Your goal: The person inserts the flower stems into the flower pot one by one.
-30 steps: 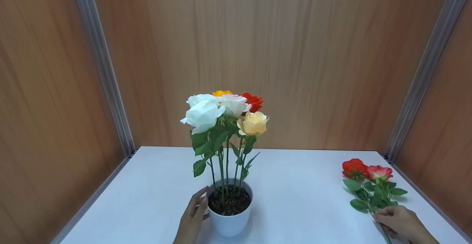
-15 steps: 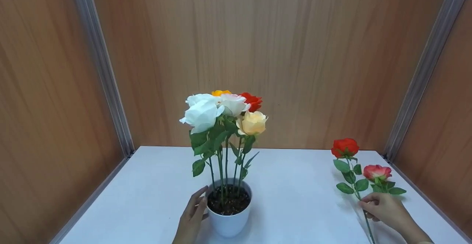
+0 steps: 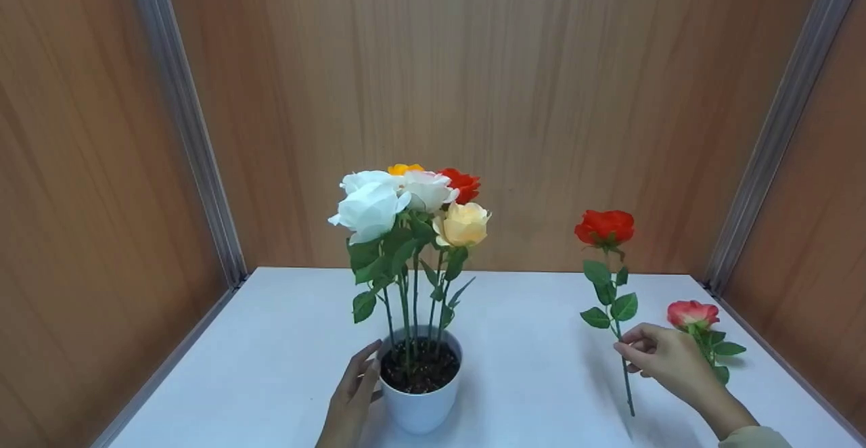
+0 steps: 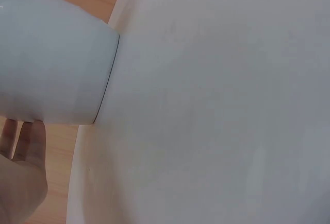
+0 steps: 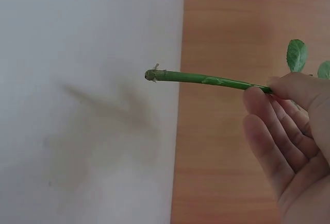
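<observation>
My right hand (image 3: 666, 360) pinches the green stem of a red rose (image 3: 605, 228) between thumb and fingers, holding it nearly upright above the table. In the right wrist view the stem's cut end (image 5: 154, 74) sticks out past the fingertips. My left hand (image 3: 353, 390) rests its relaxed fingers against the left side of a white flowerpot (image 3: 421, 411). Dark soil (image 3: 419, 370) fills the pot, and several roses stand in it: white roses (image 3: 369, 211), a cream rose (image 3: 465, 225), a red rose (image 3: 462, 185) and an orange one partly hidden behind.
A pink-red rose (image 3: 693, 314) lies on the white table (image 3: 270, 353) at the right, its stem partly hidden by my right hand. Wood-grain panels (image 3: 433, 62) with grey metal posts (image 3: 196, 130) enclose the table at the back and sides.
My right hand has lifted the red rose off the table, away from the pink-red one, moving it up and left and turning it more upright. The left hand stays at the pot.
</observation>
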